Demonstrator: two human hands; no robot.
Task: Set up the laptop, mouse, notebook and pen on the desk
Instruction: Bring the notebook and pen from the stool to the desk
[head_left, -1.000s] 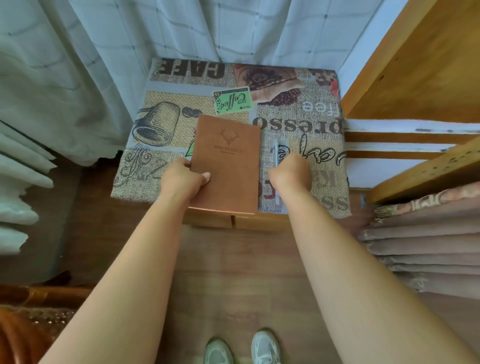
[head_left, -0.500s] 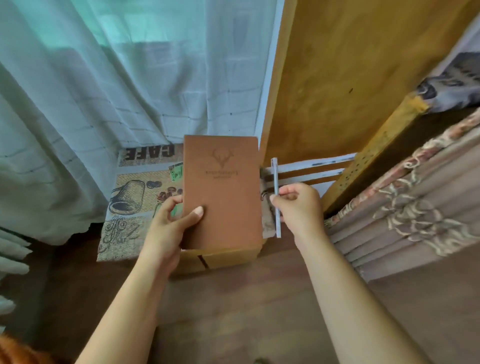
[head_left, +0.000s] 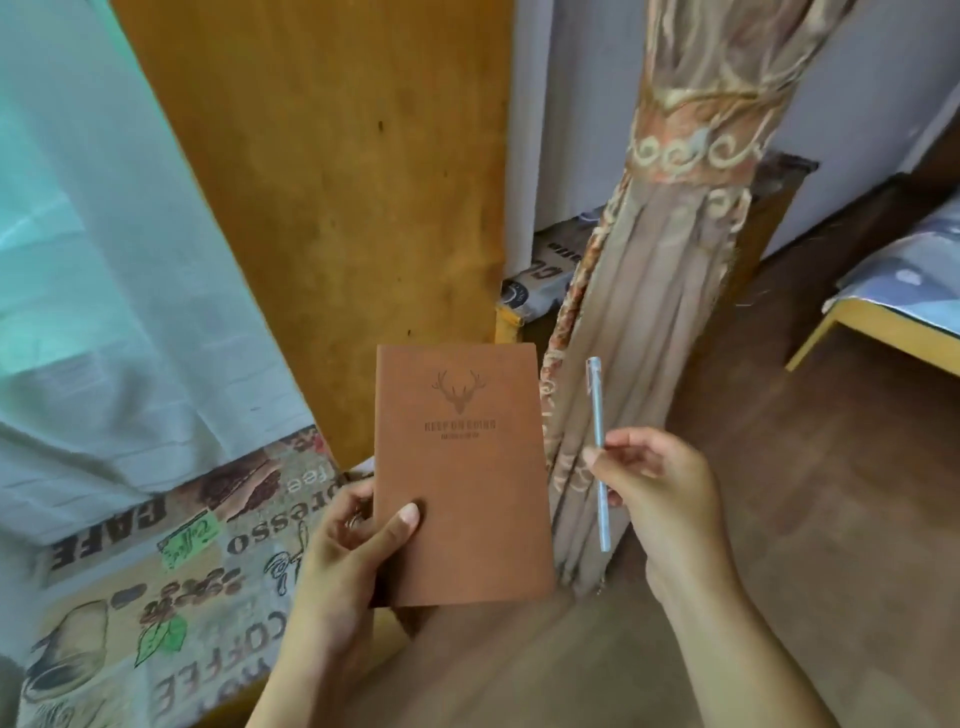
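Here the left hand (head_left: 353, 551) is closed on the lower left corner of the brown notebook (head_left: 462, 478), thumb on the cover, fingers beneath, holding it mid-air at frame centre. Just right of it, the right hand (head_left: 660, 493) pinches the pale blue pen (head_left: 597, 447) upright between its fingertips. The cloth-covered worktop (head_left: 156, 587) sits lower left, the tied curtain (head_left: 670, 291) behind. Laptop and mouse are out of sight. That light pinch might let the pen slip while being carried.
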